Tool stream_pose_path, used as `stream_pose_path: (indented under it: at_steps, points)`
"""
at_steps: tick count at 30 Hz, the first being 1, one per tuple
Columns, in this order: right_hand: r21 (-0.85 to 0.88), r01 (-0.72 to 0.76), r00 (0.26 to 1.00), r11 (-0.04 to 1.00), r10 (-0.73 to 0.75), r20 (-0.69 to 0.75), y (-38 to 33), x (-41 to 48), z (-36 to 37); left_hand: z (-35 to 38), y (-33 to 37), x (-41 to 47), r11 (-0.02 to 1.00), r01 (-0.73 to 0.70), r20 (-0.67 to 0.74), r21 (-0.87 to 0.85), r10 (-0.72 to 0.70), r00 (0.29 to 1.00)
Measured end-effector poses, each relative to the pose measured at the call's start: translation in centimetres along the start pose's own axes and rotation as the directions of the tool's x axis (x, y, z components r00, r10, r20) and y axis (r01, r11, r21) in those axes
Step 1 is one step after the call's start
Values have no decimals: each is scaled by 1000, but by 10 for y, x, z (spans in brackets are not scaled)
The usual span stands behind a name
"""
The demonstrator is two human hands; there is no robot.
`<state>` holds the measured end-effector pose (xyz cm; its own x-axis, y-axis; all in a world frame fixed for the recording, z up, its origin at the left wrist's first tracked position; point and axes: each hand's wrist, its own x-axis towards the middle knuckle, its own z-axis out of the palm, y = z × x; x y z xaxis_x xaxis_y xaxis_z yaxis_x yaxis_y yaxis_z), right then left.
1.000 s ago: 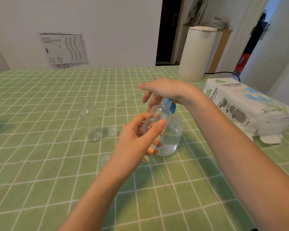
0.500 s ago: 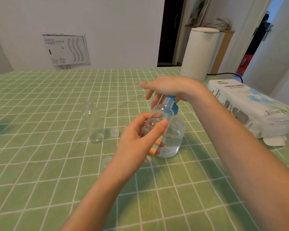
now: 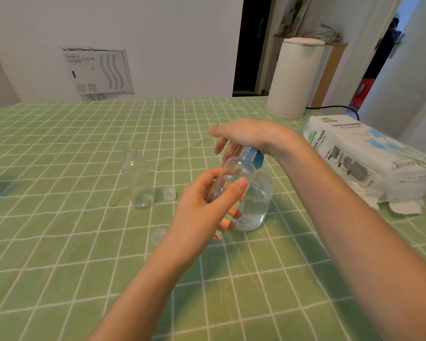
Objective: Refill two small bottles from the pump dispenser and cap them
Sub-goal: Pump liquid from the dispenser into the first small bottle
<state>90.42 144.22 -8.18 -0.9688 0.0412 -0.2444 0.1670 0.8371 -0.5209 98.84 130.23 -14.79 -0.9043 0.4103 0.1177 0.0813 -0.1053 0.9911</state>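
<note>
We are gripping a small bottle [image 3: 231, 175] in the curled fingers of our left hand [image 3: 202, 205], its neck at the part-full pump dispenser [image 3: 256, 200], our right hand [image 3: 246, 136] pressing the top, fingers straight. A second bottle [image 3: 139, 180] is standing uncapped leftward, open tabletop [image 3: 59, 242] around it.

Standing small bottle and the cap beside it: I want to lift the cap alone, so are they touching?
Apart. The head view shows a strip of green cloth between the standing small bottle and the cap.
</note>
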Motion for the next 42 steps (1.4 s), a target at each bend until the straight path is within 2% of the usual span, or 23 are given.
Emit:
stream_pose_path:
  at_steps: [8, 17, 24, 42]
  points:
    - [-23, -12, 1000, 1000, 12, -1, -2, 0, -2, 1, 1, 0, 1000, -5, 4, 2, 5, 1000]
    - [-156, 14, 1000, 988, -18, -22, -12, 0, -17, 2, 5, 2, 999, -21, -7, -26, 21, 1000]
    - [-115, 4, 995, 993, -16, -98, -15, 2, -20, 1, 4, 2, 999, -11, -7, -40, 11, 1000]
    - [-87, -18, 995, 996, 9, -100, -8, 7, -5, -1, -2, 2, 1000, -5, -2, 4, 5, 1000]
